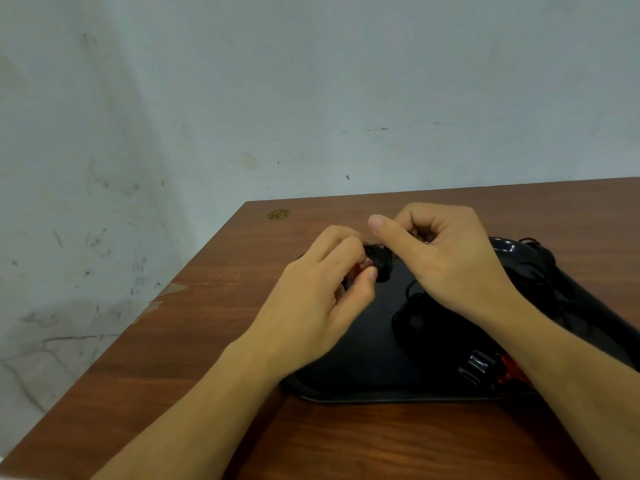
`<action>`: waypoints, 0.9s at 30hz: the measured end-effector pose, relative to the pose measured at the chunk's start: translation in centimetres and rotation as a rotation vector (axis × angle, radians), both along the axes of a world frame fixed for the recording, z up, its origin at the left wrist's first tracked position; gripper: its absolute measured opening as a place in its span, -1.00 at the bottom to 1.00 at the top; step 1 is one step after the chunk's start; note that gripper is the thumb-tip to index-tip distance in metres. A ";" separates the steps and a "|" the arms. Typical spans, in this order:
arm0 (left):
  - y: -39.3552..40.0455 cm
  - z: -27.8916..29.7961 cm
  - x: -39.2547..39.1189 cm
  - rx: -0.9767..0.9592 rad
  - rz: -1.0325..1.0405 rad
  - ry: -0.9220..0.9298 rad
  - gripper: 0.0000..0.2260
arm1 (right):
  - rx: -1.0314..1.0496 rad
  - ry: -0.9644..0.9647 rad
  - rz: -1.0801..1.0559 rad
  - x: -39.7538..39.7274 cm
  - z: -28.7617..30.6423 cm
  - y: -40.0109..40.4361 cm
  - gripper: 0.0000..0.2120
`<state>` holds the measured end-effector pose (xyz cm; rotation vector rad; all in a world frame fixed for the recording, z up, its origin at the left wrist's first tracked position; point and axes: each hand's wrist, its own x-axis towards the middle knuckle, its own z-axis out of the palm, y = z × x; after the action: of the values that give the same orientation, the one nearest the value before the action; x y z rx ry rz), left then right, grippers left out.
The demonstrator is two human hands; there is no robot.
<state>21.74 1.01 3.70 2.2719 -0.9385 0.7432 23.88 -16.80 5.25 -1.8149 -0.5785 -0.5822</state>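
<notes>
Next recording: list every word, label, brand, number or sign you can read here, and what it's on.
No text can be read in this view.
The round gold sticker on the brown wooden table: print too blurred to read.
The glossy black plastic tray: no lettering visible.
The small black-and-red piece pinched by the left hand: no marking visible.

A small black round piece (380, 266) with a red bit on its side (too small to name) is pinched by the left hand (311, 306), just above the far left corner of the black tray (346, 375). The right hand (446, 258) curls round a tiny shiny bit (424, 240) beside it.
</notes>
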 end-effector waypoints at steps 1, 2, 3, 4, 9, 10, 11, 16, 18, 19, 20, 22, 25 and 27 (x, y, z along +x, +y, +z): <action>0.0 -0.1 -0.1 -0.022 -0.012 0.012 -0.88 | -0.002 0.011 -0.003 0.0 -0.2 0.2 -0.64; -0.1 -0.2 -0.2 -0.070 -0.026 0.045 -0.89 | 0.004 0.025 -0.001 0.0 -0.3 0.5 -0.65; -0.2 -0.2 -0.4 -0.133 -0.039 0.086 -0.89 | 0.020 0.040 0.006 -0.1 -0.4 0.9 -0.66; -0.4 -0.3 -0.5 -0.200 -0.047 0.125 -0.89 | 0.048 0.056 0.014 -0.2 -0.5 1.3 -0.66; -1.5 -0.5 -0.5 -0.531 -0.096 0.222 -0.90 | 0.212 0.131 0.042 -0.7 -0.4 2.7 -0.66; -1.7 -0.5 -0.5 -0.593 -0.120 0.237 -0.91 | 0.240 0.150 0.054 -0.7 -0.4 2.9 -0.66; -1.9 -0.5 -0.5 -0.651 -0.138 0.258 -0.91 | 0.266 0.170 0.071 -0.9 -0.4 3.0 -0.67; -3.0 -0.4 -0.3 -0.751 -0.148 0.455 -0.76 | 0.369 0.229 0.125 -1.0 -0.7 3.8 -0.77; -3.0 -0.7 0.0 -0.692 -0.118 0.499 -0.70 | 0.393 0.260 0.128 -0.8 -0.8 3.9 -0.77; -3.0 -0.7 0.0 -0.663 -0.106 0.495 -0.71 | 0.404 0.277 0.135 -0.7 -0.8 3.9 -0.76; -3.0 -0.7 0.0 -0.646 -0.100 0.479 -0.73 | 0.416 0.298 0.150 -0.6 -0.8 3.9 -0.76; -2.9 -0.4 0.0 -0.655 -0.068 0.427 -0.79 | 0.448 0.345 0.219 -0.6 -0.8 3.8 -0.78; -2.3 -0.2 0.3 -0.678 0.014 0.356 -0.81 | 0.443 0.385 0.314 -0.7 -0.6 3.6 -0.83; -1.7 -0.4 0.5 -0.673 0.038 0.357 -0.83 | 0.388 0.371 0.281 -0.6 -0.5 3.4 -0.81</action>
<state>22.27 -0.72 3.33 1.7393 -0.3924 0.5341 23.24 -13.45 4.79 -1.3952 -0.4214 -0.1441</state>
